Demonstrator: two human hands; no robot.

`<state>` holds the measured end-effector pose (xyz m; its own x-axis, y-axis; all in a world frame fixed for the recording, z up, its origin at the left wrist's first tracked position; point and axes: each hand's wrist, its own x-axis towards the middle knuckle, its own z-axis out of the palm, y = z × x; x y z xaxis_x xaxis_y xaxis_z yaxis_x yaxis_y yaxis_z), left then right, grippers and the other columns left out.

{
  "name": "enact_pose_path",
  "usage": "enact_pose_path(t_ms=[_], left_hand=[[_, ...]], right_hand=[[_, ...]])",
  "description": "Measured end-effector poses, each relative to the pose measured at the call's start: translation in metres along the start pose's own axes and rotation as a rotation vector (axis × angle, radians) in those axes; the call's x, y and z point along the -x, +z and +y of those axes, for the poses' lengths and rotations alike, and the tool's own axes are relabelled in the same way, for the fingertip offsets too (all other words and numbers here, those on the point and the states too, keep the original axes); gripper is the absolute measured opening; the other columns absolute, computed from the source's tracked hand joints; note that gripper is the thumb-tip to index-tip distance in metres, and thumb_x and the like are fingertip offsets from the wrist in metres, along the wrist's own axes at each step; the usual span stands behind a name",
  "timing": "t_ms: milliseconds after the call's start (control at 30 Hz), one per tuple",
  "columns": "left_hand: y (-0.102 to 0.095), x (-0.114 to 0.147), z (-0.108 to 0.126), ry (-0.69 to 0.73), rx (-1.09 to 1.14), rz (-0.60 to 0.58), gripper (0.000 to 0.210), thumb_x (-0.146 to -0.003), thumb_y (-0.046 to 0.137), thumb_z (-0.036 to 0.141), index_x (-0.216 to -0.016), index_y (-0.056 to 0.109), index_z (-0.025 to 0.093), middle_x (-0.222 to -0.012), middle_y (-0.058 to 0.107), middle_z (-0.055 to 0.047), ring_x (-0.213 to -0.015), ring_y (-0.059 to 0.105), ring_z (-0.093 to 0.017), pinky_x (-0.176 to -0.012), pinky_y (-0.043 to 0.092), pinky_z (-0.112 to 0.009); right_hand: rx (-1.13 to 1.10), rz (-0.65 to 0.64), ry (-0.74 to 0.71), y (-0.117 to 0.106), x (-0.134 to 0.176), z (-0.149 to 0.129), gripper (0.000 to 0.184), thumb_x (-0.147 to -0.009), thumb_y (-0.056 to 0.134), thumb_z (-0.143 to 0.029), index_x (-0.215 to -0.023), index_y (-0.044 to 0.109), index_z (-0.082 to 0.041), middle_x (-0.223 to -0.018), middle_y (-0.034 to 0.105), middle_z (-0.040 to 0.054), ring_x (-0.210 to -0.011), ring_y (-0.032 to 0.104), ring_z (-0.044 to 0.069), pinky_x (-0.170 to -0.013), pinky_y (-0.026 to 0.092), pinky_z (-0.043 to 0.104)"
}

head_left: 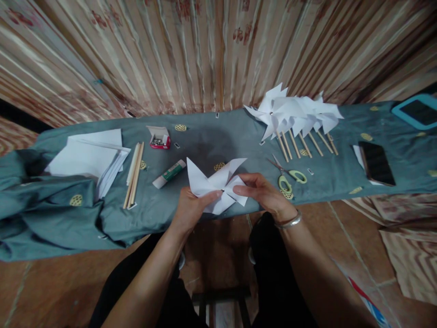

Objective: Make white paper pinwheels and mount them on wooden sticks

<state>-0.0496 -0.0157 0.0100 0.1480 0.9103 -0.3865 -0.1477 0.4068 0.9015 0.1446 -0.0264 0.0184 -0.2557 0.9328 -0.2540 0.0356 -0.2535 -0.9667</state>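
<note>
A white paper pinwheel (pixel 218 183) is held between my two hands near the table's front edge, with a small dark pin at its centre. My left hand (pixel 195 205) grips its lower left side, the thumb lying on the paper close to the pin. On the right side, my right hand (pixel 257 191) pinches a blade between thumb and fingers. No stick shows on this pinwheel; its underside is hidden. A green and white glue stick (pixel 169 174) lies just left of it. Scissors with green handles (pixel 288 175) rest beyond my right hand.
Finished pinwheels on sticks (pixel 297 114) lie overlapped at the back right. An open red box of pins (pixel 160 138), wooden sticks (pixel 134 177) and white paper sheets (pixel 88 152) lie leftward. A phone (pixel 377 163) and a blue-framed device (pixel 418 111) are at the right.
</note>
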Motion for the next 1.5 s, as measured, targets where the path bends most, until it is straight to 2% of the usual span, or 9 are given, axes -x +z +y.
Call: enact_pose_path(t_ms=[133, 267, 533, 733, 933, 1200, 1500], left_hand=[[0.002, 0.0, 0.001, 0.006, -0.037, 0.02, 0.027, -0.049, 0.086, 0.026, -0.073, 0.079, 0.015, -0.074, 0.077, -0.003, -0.061, 0.066, -0.015, -0.063, 0.054, -0.026], [0.003, -0.002, 0.0, 0.021, -0.062, 0.038, 0.025, -0.048, 0.085, 0.027, -0.069, 0.079, 0.015, -0.072, 0.076, -0.003, -0.061, 0.065, -0.016, -0.062, 0.054, -0.026], [0.004, -0.002, 0.0, 0.024, -0.027, 0.034, 0.031, -0.044, 0.088, 0.028, -0.071, 0.079, 0.015, -0.073, 0.076, -0.003, -0.062, 0.065, -0.016, -0.062, 0.053, -0.026], [0.002, -0.003, -0.003, 0.037, -0.073, 0.021, 0.03, -0.048, 0.085, 0.03, -0.072, 0.079, 0.014, -0.073, 0.076, -0.005, -0.064, 0.067, -0.019, -0.062, 0.054, -0.028], [0.002, -0.002, -0.001, 0.032, -0.052, 0.004, 0.026, -0.049, 0.084, 0.027, -0.069, 0.078, 0.014, -0.068, 0.075, -0.003, -0.06, 0.066, -0.017, -0.061, 0.054, -0.027], [0.0, 0.002, -0.005, 0.024, -0.059, 0.006, 0.029, -0.047, 0.086, 0.03, -0.069, 0.077, 0.013, -0.069, 0.075, -0.004, -0.06, 0.065, -0.017, -0.06, 0.054, -0.027], [0.001, 0.001, -0.003, 0.042, -0.083, 0.026, 0.025, -0.051, 0.082, 0.031, -0.069, 0.077, 0.013, -0.07, 0.075, -0.005, -0.063, 0.068, -0.02, -0.061, 0.055, -0.029]], right_hand=[[-0.076, 0.032, 0.052, 0.007, -0.006, 0.002, 0.036, -0.062, 0.084, -0.047, -0.073, 0.071, -0.015, -0.065, 0.063, -0.0021, -0.061, 0.052, 0.011, -0.058, 0.04, 0.025], [-0.097, 0.104, 0.057, 0.015, -0.008, 0.005, 0.038, -0.059, 0.085, -0.048, -0.07, 0.069, -0.015, -0.064, 0.062, -0.0025, -0.058, 0.051, 0.01, -0.058, 0.04, 0.025], [-0.123, 0.124, 0.054, 0.02, -0.006, 0.005, 0.034, -0.06, 0.084, -0.044, -0.071, 0.069, -0.016, -0.065, 0.064, -0.0027, -0.059, 0.052, 0.011, -0.059, 0.042, 0.025], [-0.113, 0.125, 0.038, 0.021, -0.005, 0.006, 0.029, -0.064, 0.082, -0.04, -0.077, 0.072, -0.016, -0.076, 0.07, -0.0002, -0.069, 0.059, 0.013, -0.068, 0.047, 0.026], [-0.148, 0.1, 0.064, 0.022, -0.005, 0.006, 0.032, -0.061, 0.084, -0.04, -0.075, 0.07, -0.016, -0.07, 0.067, -0.002, -0.063, 0.056, 0.012, -0.065, 0.046, 0.026], [-0.11, 0.095, 0.076, 0.024, -0.004, 0.008, 0.039, -0.059, 0.084, -0.049, -0.072, 0.068, -0.016, -0.063, 0.061, -0.0031, -0.056, 0.049, 0.01, -0.055, 0.041, 0.023], [-0.105, 0.121, 0.042, 0.024, -0.006, 0.01, 0.036, -0.059, 0.084, -0.045, -0.076, 0.069, -0.017, -0.071, 0.066, -0.0016, -0.065, 0.055, 0.013, -0.063, 0.047, 0.026]])
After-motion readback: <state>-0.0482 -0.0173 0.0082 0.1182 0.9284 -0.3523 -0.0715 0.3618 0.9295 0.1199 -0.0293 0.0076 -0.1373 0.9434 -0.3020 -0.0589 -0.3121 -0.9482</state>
